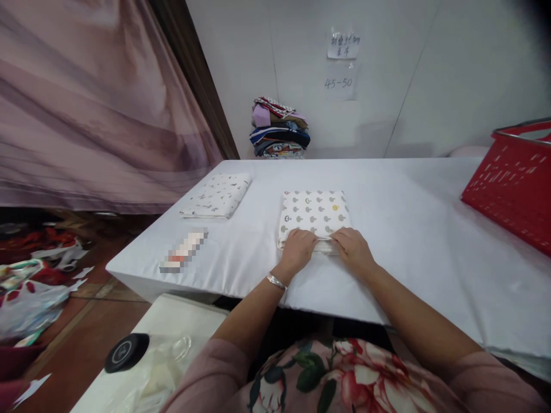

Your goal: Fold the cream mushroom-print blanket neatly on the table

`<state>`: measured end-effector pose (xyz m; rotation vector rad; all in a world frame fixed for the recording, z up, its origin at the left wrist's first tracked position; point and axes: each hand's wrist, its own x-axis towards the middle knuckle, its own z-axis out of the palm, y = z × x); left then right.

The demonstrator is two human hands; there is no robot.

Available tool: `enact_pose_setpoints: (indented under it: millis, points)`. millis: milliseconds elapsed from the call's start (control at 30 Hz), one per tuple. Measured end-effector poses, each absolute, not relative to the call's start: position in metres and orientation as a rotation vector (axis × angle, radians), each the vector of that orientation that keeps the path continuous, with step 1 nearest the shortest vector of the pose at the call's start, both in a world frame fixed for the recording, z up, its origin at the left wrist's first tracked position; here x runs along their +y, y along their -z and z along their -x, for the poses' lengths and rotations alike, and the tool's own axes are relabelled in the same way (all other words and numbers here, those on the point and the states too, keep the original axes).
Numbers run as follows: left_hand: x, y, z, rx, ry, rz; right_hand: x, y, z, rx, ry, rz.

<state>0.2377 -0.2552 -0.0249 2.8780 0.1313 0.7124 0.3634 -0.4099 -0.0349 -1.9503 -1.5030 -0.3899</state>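
A folded white cloth with grey, yellow and dark printed shapes lies on the white-covered table in front of me. My left hand is closed on the left part of its near edge, and a silver bracelet circles that wrist. Beside it, my right hand pinches the same edge farther right. Between the hands, several layers show at the fold. My fingertips are partly hidden by the hands and the fabric. Off to the left rests another folded white cloth with a small dark print, untouched.
A blurred-out flat object lies on the table's left side. At the far right stands a red basket. Stacked folded fabrics stand behind the table. Lower left is a white surface with a black round object and clear plastic.
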Motion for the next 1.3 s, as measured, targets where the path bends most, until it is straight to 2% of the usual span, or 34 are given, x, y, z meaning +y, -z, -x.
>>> enact_pose_setpoints:
  millis: [500,867,1100,1300]
  points:
    - [-0.243,0.036,-0.217,0.062,-0.673,-2.846,-0.417,0.033,-0.367,-1.669,0.202,1.988]
    - [-0.237,0.022,-0.224,0.036,-0.573,-2.880,-0.414,0.037,-0.367,-1.654,0.229,1.998]
    - [-0.240,0.025,-0.226,0.078,-0.608,-2.922,-0.415,0.036,-0.364,-1.563,0.379,2.002]
    - [-0.241,0.025,-0.223,0.031,-0.575,-2.954,-0.417,0.036,-0.365,-1.633,0.331,2.053]
